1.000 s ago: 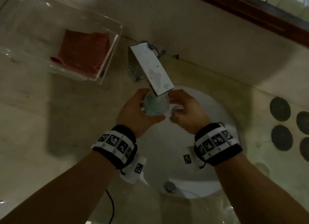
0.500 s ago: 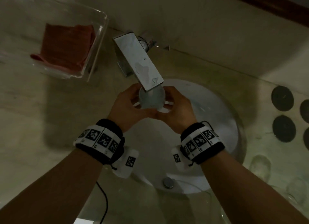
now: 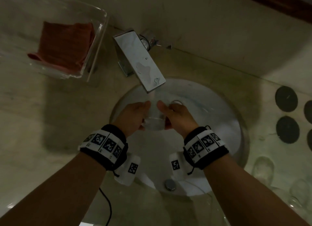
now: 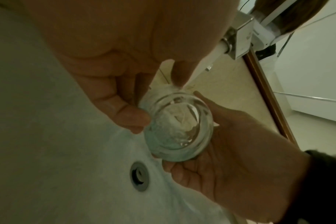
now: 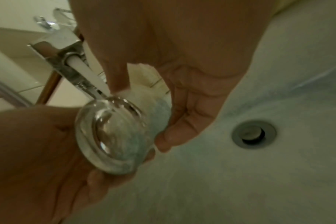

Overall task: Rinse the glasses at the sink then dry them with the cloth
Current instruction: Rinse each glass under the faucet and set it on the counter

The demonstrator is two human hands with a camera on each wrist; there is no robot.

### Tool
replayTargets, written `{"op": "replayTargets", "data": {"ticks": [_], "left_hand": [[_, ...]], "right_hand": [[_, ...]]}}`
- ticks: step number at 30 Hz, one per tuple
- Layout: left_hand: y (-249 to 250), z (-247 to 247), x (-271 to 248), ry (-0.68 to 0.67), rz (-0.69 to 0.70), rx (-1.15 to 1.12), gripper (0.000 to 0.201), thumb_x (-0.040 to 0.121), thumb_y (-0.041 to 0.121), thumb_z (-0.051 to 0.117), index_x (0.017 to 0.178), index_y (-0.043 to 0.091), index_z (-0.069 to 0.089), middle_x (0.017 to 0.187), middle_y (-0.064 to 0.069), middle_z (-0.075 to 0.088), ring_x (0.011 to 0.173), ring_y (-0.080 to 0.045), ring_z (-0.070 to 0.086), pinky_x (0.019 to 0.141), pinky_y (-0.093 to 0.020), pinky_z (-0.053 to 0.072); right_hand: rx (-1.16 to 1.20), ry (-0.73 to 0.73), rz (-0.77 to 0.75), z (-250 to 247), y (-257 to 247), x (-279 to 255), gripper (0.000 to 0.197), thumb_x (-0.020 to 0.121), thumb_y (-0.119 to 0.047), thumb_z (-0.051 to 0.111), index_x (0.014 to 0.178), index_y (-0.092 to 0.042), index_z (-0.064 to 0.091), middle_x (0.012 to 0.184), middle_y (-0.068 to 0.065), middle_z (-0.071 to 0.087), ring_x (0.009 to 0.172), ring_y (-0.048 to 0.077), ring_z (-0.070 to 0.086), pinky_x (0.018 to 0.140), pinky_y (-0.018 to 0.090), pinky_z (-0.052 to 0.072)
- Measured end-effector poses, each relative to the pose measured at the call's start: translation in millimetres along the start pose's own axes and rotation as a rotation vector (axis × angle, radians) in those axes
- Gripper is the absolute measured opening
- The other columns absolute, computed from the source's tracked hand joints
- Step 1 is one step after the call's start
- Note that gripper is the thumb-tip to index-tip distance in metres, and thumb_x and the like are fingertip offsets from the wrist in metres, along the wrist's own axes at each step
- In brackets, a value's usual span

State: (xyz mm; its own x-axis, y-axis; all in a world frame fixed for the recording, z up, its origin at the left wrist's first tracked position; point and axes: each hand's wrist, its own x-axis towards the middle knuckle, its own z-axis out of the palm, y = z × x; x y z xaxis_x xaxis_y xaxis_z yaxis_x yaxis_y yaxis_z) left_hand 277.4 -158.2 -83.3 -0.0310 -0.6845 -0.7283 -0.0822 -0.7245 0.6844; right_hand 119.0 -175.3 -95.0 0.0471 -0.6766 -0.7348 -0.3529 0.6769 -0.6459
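Sitting at ten o'clock on the pale counter, a clear tray holds the folded red cloth, well apart from the hands. Just right of it, at about eleven o'clock from the basin, the flat chrome tap reaches out over the white sink, and a white stream of water leaves its spout.

Below the spout, over the middle of the sink, both hands hold one clear glass between them, its thick base turned toward the wrist cameras. The left hand grips the glass from its nine o'clock side, fingers curled round the wall and the thumb pressed against the rim of the base. The right hand grips it from three o'clock, fingers curled under and beside the wall, thumb lying along the top in the head view. In the right wrist view the stream meets the glass at its upper edge, close to the fingertips.

The drain lies at six o'clock in the sink, near its front edge. At three o'clock on the counter are dark round coasters, and at about four o'clock two more clear glasses stand just beside the sink, blurred.
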Motion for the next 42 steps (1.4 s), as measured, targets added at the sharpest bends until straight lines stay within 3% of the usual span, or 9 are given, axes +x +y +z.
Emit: {"op": "replayTargets", "data": {"ticks": [8,14,19,23,26,31,34,37,42], "left_hand": [[-0.9,-2.3,6.2,0.062,-0.015,-0.238,0.029,0.100,0.035,0.050,0.120,0.014,0.059,0.111,-0.012,0.071,0.098,-0.031,0.071,0.085,-0.050,0.059],[7.2,-4.1,6.2,-0.010,-0.001,-0.317,0.046,0.086,0.029,0.073,0.128,0.012,0.059,0.115,-0.012,0.072,0.098,-0.029,0.071,0.087,-0.046,0.059],[10.0,-5.4,3.7,-0.058,0.003,-0.361,0.014,0.095,0.025,0.060,0.088,0.022,0.072,0.084,0.003,0.076,0.086,-0.021,0.070,0.077,-0.037,0.058],[9.6,-7.2,1.7,-0.117,0.037,-0.378,0.044,0.087,0.033,0.068,0.124,0.011,0.061,0.118,-0.013,0.071,0.106,-0.034,0.067,0.090,-0.048,0.055],[8.4,-6.4,1.9,-0.051,0.047,-0.401,0.043,0.088,0.031,0.072,0.126,0.012,0.062,0.113,-0.013,0.072,0.101,-0.028,0.065,0.084,-0.041,0.056],[10.6,-1.9,-2.1,-0.077,0.060,-0.396,0.042,0.075,0.039,0.076,0.112,0.017,0.072,0.108,-0.007,0.076,0.103,-0.028,0.070,0.097,-0.045,0.053],[11.3,-1.1,-4.9,-0.083,0.094,-0.391,0.042,0.080,0.048,0.072,0.113,0.023,0.071,0.112,-0.007,0.075,0.110,-0.031,0.068,0.100,-0.051,0.051],[9.1,-2.6,-3.8,-0.097,0.104,-0.436,0.050,0.085,0.043,0.067,0.128,0.017,0.060,0.123,-0.007,0.070,0.115,-0.028,0.066,0.102,-0.054,0.050],[4.5,-1.6,-4.5,-0.105,0.083,-0.473,0.058,0.082,0.019,0.075,0.133,0.007,0.050,0.128,-0.019,0.065,0.114,-0.038,0.066,0.097,-0.058,0.052]], "right_hand": [[0.297,-0.099,0.017,0.9,-3.5,-0.3,0.027,0.099,-0.030,0.061,0.106,-0.006,0.069,0.084,0.003,0.074,0.075,0.020,0.074,0.075,0.033,0.062],[0.121,0.057,-0.105,6.7,-1.2,-0.1,0.076,0.066,-0.050,0.088,0.126,-0.016,0.059,0.117,0.003,0.072,0.103,0.019,0.072,0.086,0.040,0.061],[0.337,-0.006,-0.124,2.9,-8.1,-3.4,0.056,0.082,-0.027,0.080,0.126,0.001,0.058,0.118,0.019,0.071,0.104,0.035,0.072,0.089,0.054,0.059],[0.455,-0.145,-0.186,-5.1,-14.7,-16.2,0.040,0.097,-0.027,0.055,0.119,0.005,0.064,0.100,0.014,0.076,0.086,0.027,0.076,0.069,0.036,0.060],[0.399,-0.077,-0.205,-5.2,-13.0,-14.1,0.030,0.101,-0.028,0.056,0.112,-0.004,0.069,0.095,0.006,0.077,0.085,0.018,0.074,0.075,0.037,0.059],[0.318,-0.019,-0.187,3.6,-14.0,-12.1,0.076,0.071,-0.043,0.077,0.133,-0.006,0.054,0.112,0.010,0.075,0.099,0.024,0.075,0.082,0.038,0.061],[0.386,-0.021,-0.169,2.8,-15.3,-13.5,0.057,0.081,-0.031,0.074,0.124,0.001,0.057,0.109,0.019,0.074,0.097,0.038,0.073,0.083,0.051,0.061],[0.408,-0.042,-0.148,-0.3,-17.8,-16.8,0.030,0.101,-0.022,0.057,0.118,0.002,0.063,0.101,0.019,0.074,0.086,0.037,0.072,0.077,0.043,0.062],[0.364,0.016,-0.138,1.1,-18.2,-17.7,0.041,0.107,-0.033,0.043,0.122,-0.001,0.063,0.112,0.020,0.073,0.097,0.034,0.074,0.085,0.042,0.062]]}}
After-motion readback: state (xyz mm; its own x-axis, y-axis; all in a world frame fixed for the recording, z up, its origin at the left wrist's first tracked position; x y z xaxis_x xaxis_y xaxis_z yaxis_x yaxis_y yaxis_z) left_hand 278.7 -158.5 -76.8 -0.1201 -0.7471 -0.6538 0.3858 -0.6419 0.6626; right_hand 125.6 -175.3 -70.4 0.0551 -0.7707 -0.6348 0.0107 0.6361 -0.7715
